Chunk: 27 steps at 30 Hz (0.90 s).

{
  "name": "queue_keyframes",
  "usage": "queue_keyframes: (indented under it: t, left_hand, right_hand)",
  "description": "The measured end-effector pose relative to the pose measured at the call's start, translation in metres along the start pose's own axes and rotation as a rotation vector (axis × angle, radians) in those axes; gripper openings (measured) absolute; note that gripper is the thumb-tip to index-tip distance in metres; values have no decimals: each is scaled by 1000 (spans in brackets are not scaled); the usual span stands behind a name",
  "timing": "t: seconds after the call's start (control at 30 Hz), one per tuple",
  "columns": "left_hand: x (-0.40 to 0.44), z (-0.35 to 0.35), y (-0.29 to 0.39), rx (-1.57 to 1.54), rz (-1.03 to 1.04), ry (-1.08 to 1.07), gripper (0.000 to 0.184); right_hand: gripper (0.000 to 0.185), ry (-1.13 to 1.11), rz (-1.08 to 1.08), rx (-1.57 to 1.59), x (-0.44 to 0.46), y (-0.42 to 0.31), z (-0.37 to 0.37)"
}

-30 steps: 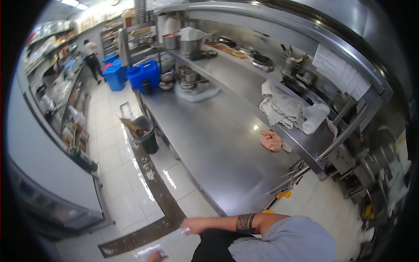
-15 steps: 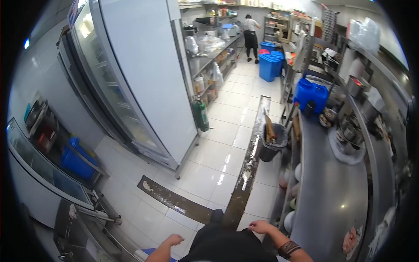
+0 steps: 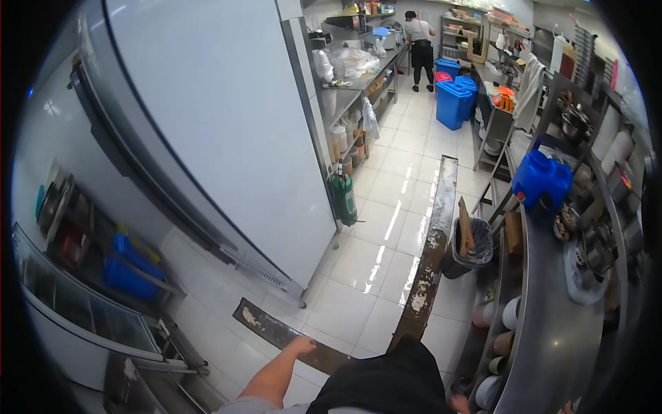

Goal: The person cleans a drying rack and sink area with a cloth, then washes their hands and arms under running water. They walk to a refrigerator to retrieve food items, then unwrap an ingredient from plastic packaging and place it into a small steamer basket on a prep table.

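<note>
Flanking the aisle (image 3: pixel 376 228): bin (image 3: pixel 463 266) at one o'clock, white cabinet (image 3: pixel 221 124) at eleven. Left hand (image 3: pixel 301 346) loosely half-curled, seemingly empty; right hand's (image 3: pixel 459 403) fingers, cannot tell.

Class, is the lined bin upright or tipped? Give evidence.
Upright: the bin stands on the floor, mouth upward, brown pieces poking above its rim.

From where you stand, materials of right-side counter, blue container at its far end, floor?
Counter: likely stainless steel, satin finish; grey sheen, blurred light spot. Blue container: probably moulded plastic, semi-gloss; even colour, rounded edges. Floor: glossy tiles, perhaps glazed ceramic or porcelain; bright reflections, joint lines.
</note>
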<state>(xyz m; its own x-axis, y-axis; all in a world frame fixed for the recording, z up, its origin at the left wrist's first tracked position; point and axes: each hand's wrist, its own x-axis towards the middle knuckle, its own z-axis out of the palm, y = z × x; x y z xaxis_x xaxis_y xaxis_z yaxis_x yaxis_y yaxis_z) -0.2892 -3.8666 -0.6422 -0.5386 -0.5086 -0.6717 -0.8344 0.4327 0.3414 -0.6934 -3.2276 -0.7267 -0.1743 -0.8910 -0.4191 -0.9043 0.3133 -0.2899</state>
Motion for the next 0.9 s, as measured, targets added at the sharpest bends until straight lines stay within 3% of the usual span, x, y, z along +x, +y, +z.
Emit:
queue_keyframes:
  t: [0.03, 0.07, 0.13, 0.33, 0.47, 0.5, 0.53, 0.57, 0.6, 0.63, 0.67, 0.73, 0.8, 0.9]
  left_hand:
    - [20, -16, 1, -35, -31, -13, 37]
    - [37, -31, 6, -31, -35, -10, 37]
    - [78, -70, 20, -5, 38, 14, 39]
    - [175, -185, 67, -119, 1, 155, 40]
    - [203, -229, 76, -231, 17, 173, 42]
    - [206, -229, 72, -272, -52, 166, 42]
    - [209, -228, 66, -312, -120, 159, 42]
    - [207, -221, 59, -278, -135, 182, 43]
    - [204, -215, 57, -246, -151, 203, 44]
    - [195, -213, 63, -293, -240, 132, 44]
    - [188, -212, 69, -340, -326, 61, 43]
    - [182, -193, 65, -177, -166, -12, 37]
    - [191, -188, 62, 319, 218, -244, 34]
    - [234, -209, 58, 299, 273, -283, 38]
  right_hand:
    - [32, -114, 203, 305, -4, -16, -5]
    - [32, -165, 591, 757, 0, -42, -27]
    - [33, -215, 706, 891, 35, -49, -49]
    - [35, -293, 726, 1021, 177, 10, -126]
    - [36, -310, 782, 1247, 320, 129, -190]
    - [33, -286, 824, 1319, 372, 182, -171]
    - [29, -209, 729, 1119, 410, 188, -242]
    - [23, -252, 543, 719, 451, 203, -307]
    - [18, -99, 458, 626, 498, 246, -306]
    - [14, 51, 587, 711, 528, 243, -361]
    - [14, 100, 572, 806, 557, 243, -411]
    - [13, 129, 491, 926, 617, 247, -476]
    - [15, 142, 412, 780, 659, 243, -532]
    - [17, 42, 377, 675, 700, 228, -587]
